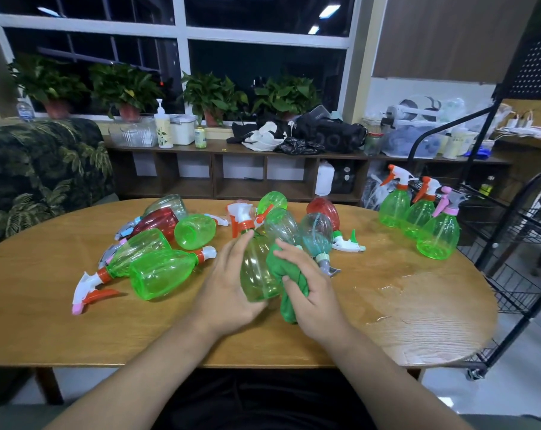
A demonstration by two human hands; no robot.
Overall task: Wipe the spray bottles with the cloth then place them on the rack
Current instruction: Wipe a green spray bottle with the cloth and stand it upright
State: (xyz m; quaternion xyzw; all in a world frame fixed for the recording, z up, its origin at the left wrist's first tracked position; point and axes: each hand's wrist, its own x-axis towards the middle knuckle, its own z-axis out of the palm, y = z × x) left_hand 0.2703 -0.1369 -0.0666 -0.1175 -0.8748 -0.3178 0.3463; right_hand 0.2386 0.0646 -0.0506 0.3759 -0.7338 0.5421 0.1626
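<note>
Mid-wipe rn imo: left hand (229, 282) curled round the green spray bottle (258, 274) near the desk's (46, 305) middle, right hand (312, 293) squeezing the green cloth (286, 285) against its side, next prob needs a steady carry to the rack (517, 283) past the right edge.

Bottles (167, 243) lie left on table (46, 321); rack (517, 231) right.

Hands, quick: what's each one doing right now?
Left hand: holds the green spray bottle.
Right hand: grips the green cloth, pressed against that bottle.
</note>
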